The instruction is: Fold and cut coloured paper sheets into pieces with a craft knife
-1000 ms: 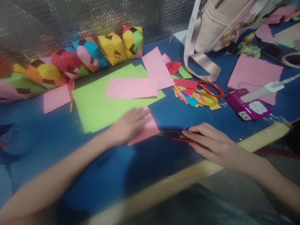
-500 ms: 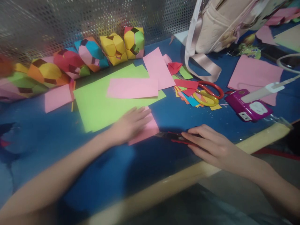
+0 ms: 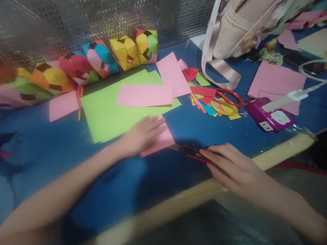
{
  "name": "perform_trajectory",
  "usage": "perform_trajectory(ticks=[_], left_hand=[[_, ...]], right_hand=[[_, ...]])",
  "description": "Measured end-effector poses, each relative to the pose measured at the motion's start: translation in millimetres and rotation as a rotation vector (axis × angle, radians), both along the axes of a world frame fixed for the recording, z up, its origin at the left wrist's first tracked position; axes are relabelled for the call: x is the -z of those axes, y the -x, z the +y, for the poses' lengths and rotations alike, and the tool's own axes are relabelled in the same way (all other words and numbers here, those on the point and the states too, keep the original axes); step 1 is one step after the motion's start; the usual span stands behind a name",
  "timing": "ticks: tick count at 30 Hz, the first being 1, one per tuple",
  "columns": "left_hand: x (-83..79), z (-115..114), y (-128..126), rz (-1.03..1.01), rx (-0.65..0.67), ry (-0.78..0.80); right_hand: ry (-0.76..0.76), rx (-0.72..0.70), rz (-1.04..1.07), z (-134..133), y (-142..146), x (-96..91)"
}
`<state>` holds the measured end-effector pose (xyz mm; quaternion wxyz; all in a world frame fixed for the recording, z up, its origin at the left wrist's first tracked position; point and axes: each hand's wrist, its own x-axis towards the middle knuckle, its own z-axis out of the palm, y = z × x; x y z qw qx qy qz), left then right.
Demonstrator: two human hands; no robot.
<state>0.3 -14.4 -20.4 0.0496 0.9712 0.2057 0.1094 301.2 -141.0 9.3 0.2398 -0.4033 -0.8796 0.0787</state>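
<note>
Pink paper (image 3: 165, 137), thin, matte, straight-edged, lay flat on smooth blue tabletop (image 3: 109, 194), just by lime-green sheets (image 3: 104, 112). Slim utility knife (image 3: 192, 152), red/blk body w/ metal blade, was just R of paper; long axis ran roughly L–R, blade twd paper's lower-R corner, contact unclear. L hand (image 3: 140, 136) was palm down on paper, fingers straight, slightly spread. R hand (image 3: 235, 166) came in from lower R, knuckles up, fingertips pinching knife's handle.

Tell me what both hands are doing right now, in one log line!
left hand: flat on pink paper | right hand: holding red-and-black cutter, blade near paper's corner | nearby: green paper
</note>
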Motion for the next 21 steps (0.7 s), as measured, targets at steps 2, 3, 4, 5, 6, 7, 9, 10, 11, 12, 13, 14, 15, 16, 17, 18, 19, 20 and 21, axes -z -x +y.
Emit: perform_trajectory(ticks=[2,3,4,5,6,7,9,10,11,12,13,14,15,16,17,18,19,20,21], left_hand=[[0.3,0.4,0.2,0.002,0.003,0.005],[0.4,0.5,0.2,0.004,0.002,0.012],[0.4,0.6,0.3,0.007,0.001,0.019],[0.4,0.5,0.4,0.01,0.0,0.024],[0.3,0.5,0.4,0.014,0.0,0.024],[0.1,0.4,0.4,0.018,0.0,0.022],[-0.2,0.3,0.2,0.02,0.004,0.015],[-0.4,0.3,0.2,0.019,0.004,0.015],[-0.6,0.3,0.1,0.018,0.005,0.018],[-0.8,0.3,0.0,0.017,0.004,0.023],[-1.0,0.3,0.0,0.015,0.004,0.03],[-1.2,0.3,-0.1,0.014,0.003,0.036],[-1.4,0.3,-0.2,0.015,0.003,0.041],[-1.6,0.2,-0.2,0.016,0.004,0.042],[-1.8,0.2,-0.3,0.019,0.005,0.039],[-1.9,0.2,-0.4,0.022,0.008,0.032],[-2.0,0.1,-0.5,0.024,0.01,0.024],[-2.1,0.1,-0.7,0.025,0.013,0.016],[-2.3,0.0,-0.8,0.026,0.015,0.012]], right_hand=[[0.006,0.022,-0.001,-3.8,2.4,0.2],[0.009,0.027,0.004,-4.9,3.3,0.5],[0.009,0.026,0.01,-5.6,3.8,0.7],[0.012,0.024,0.018,-5.9,4.2,1.0],[0.015,0.023,0.025,-5.9,4.4,1.1],[0.018,0.022,0.032,-5.8,4.6,1.2],[0.012,0.026,0.044,-5.6,5.0,1.4],[0.009,0.029,0.045,-5.6,5.2,1.5],[0.006,0.027,0.043,-5.8,5.5,1.7],[0.006,0.024,0.04,-6.2,5.7,1.9],[0.013,0.022,0.033,-6.6,5.9,2.2],[0.019,0.02,0.027,-7.1,6.1,2.6],[0.026,0.016,0.022,-7.5,6.3,3.1],[0.026,0.013,0.019,-7.8,6.6,3.5],[0.019,0.011,0.018,-7.9,6.9,4.0],[0.007,0.008,0.016,-7.8,7.3,4.3],[-0.006,0.002,0.013,-7.6,7.7,4.4],[-0.014,-0.004,0.009,-7.4,8.2,4.4],[-0.014,-0.011,0.006,-7.1,8.7,4.3]])
